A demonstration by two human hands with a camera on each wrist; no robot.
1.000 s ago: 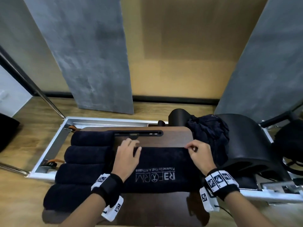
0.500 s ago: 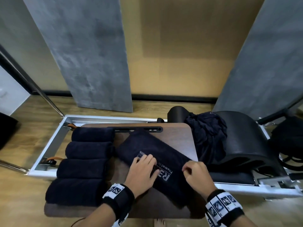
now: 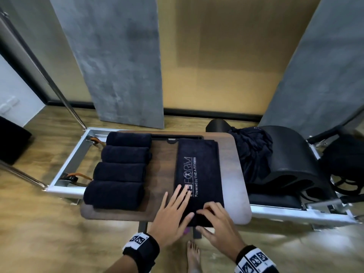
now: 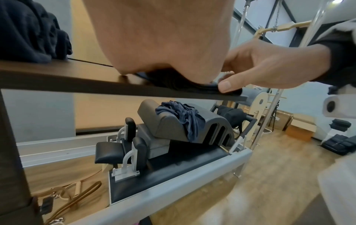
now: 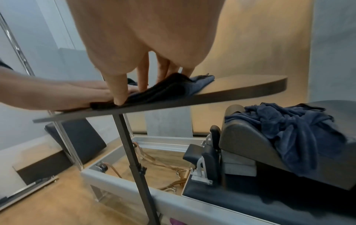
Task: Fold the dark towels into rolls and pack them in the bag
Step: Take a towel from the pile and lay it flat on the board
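Observation:
A folded dark towel (image 3: 199, 168) with a white logo lies lengthwise on the wooden table (image 3: 163, 160), running from the far edge to the near edge. My left hand (image 3: 183, 203) lies flat on its near left part with straight fingers. My right hand (image 3: 204, 215) grips the towel's near end, fingers curled on top and thumb (image 4: 227, 86) at the edge. In the right wrist view that end of the towel (image 5: 169, 88) is bunched up under the fingers. Several rolled dark towels (image 3: 122, 172) lie side by side on the table's left half.
A heap of unfolded dark towels (image 3: 252, 154) is draped over a black arc barrel (image 3: 291, 160) on the metal-framed bench (image 3: 69, 164) behind the table. A black bag-like shape (image 3: 346, 160) sits at the far right. My bare foot (image 3: 194, 255) is under the table's near edge.
The logo towel has turned from lying crosswise to lengthwise. Both hands came from its far edge to its near end, where the right hand now grips it.

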